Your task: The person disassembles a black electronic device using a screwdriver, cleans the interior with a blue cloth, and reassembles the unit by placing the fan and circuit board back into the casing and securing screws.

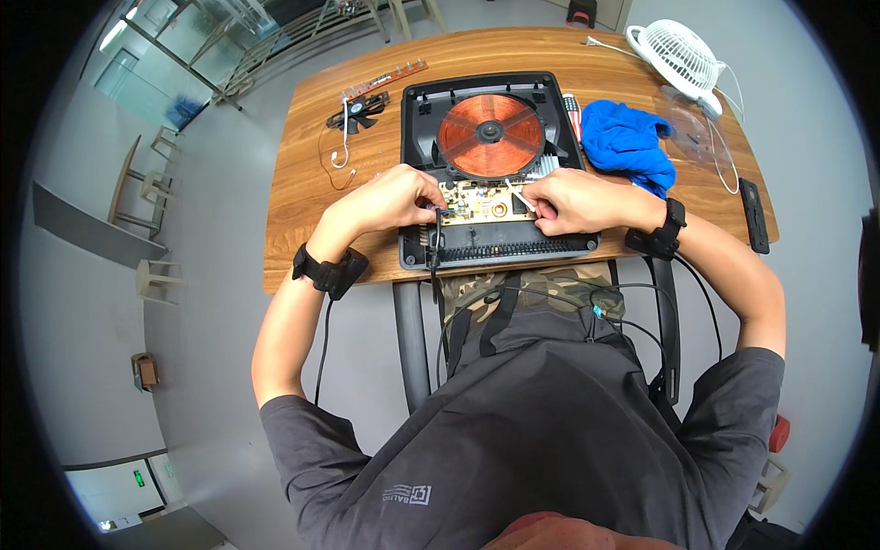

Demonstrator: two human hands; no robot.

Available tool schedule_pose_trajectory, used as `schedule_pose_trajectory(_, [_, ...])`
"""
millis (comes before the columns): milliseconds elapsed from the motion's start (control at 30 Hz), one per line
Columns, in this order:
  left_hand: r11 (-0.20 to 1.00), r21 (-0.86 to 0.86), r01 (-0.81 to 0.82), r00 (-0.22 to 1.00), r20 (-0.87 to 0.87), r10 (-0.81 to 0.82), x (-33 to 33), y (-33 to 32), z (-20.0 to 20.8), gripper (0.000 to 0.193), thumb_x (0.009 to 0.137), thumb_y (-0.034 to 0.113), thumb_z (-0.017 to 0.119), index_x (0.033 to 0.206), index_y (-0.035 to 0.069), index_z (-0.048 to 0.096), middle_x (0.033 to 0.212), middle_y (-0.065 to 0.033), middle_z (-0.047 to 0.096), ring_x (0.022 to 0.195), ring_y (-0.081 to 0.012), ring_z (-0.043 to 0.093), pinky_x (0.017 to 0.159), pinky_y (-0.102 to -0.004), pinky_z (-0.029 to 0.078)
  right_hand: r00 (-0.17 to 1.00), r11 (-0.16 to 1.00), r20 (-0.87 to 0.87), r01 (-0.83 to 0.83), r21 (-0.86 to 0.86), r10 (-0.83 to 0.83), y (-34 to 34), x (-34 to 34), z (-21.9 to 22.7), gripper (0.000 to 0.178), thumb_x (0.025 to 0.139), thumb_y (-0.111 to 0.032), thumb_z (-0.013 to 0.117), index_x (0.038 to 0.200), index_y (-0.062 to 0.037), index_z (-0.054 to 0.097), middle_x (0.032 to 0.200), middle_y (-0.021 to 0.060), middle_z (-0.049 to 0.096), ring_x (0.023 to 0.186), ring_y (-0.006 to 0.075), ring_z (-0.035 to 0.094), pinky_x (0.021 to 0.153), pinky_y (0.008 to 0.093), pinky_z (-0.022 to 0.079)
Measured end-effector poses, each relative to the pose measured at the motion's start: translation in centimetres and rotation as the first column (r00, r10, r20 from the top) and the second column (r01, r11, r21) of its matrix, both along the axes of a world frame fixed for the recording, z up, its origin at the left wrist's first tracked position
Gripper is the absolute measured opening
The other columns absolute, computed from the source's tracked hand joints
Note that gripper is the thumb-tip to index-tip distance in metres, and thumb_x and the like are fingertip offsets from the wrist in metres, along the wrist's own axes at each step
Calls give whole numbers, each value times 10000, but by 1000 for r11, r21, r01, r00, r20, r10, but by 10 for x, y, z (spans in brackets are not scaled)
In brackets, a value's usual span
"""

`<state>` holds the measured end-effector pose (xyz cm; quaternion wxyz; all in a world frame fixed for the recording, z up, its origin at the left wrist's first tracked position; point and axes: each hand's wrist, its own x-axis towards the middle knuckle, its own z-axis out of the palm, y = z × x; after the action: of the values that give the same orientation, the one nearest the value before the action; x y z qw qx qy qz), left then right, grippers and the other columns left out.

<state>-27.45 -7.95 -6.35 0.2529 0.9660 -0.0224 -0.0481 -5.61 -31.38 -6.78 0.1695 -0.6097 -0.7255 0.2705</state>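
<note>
An opened induction cooker base (417,147), black and square, lies on the table before me. Its round copper coil (467,137) is in the far half, with a pale circuit board (479,203) full of small parts nearer to me. My left hand (396,199) bends over the board's left end, fingertips pressed together by dark and blue wires; what they pinch is hidden. At the board's right end, my right hand (577,202) has its fingers closed around a thin white lead (519,193) below the coil. A black power cord (434,246) hangs over the near edge.
The wooden table (316,137) holds a small black fan (362,115) and a narrow red strip (390,81) at the far left. On the right are a blue cloth (623,142), a white fan (676,57) with its cable, and a black bar (753,215).
</note>
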Motion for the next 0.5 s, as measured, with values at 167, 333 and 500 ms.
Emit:
schedule_pose_trajectory(167, [1000,20,23,999,-32,-22,-1,3,-7,188,789,43,744,974,11,757,924,-138,729,855,-322,698,779,-387,557,1000,1000,-2,-13,-19,13,0,3,-5,166,830,-112,665,801,5,551,650,113,583,623,295,599,614,422,455])
schedule_pose_trajectory(333, [999,4,46,999,-5,-46,-1,2,-5,141,788,51,753,915,-2,722,873,-145,705,813,-331,681,731,-400,538,991,992,-131,-54,-110,39,1,19,1,159,875,-137,718,869,-6,628,667,61,610,627,199,596,619,366,469])
schedule_pose_trajectory(500, [997,71,32,999,-9,-32,-2,4,3,222,762,66,778,967,-7,734,923,-144,713,829,-330,679,739,-397,537,997,993,-47,64,-95,-69,-7,60,27,164,869,-160,729,877,-12,660,699,48,619,667,163,604,636,325,488])
